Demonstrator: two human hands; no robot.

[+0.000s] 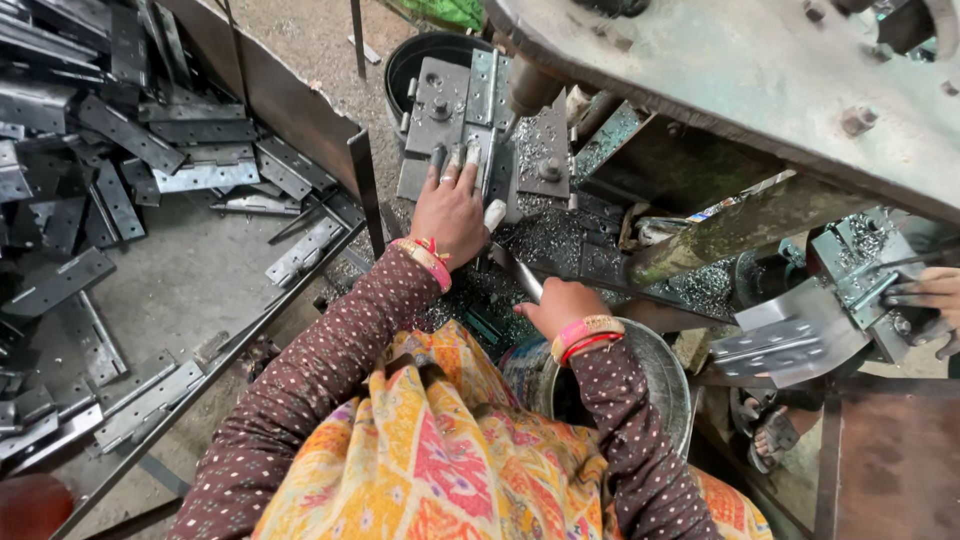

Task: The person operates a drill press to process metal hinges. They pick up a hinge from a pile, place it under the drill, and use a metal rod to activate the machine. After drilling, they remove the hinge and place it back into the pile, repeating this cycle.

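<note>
**Worn items, both arms**

Sleeves: dark brown, fine pale dots, full length. Left hand (449, 208): ring on one finger, pink and gold bangles, red thread. Right hand (558, 305): pink, gold, red bangles. Orange-yellow patterned drape with pink motifs.

My left hand (450, 205) flat on hinge plate (470, 120) under press (720, 70), fingers spread. My right hand (560, 303) grips thin metal tool (515, 265) above steel bowl (665, 375). Hinge pile (110, 150) far left. Another person's hand (925, 295) at right edge.
</note>
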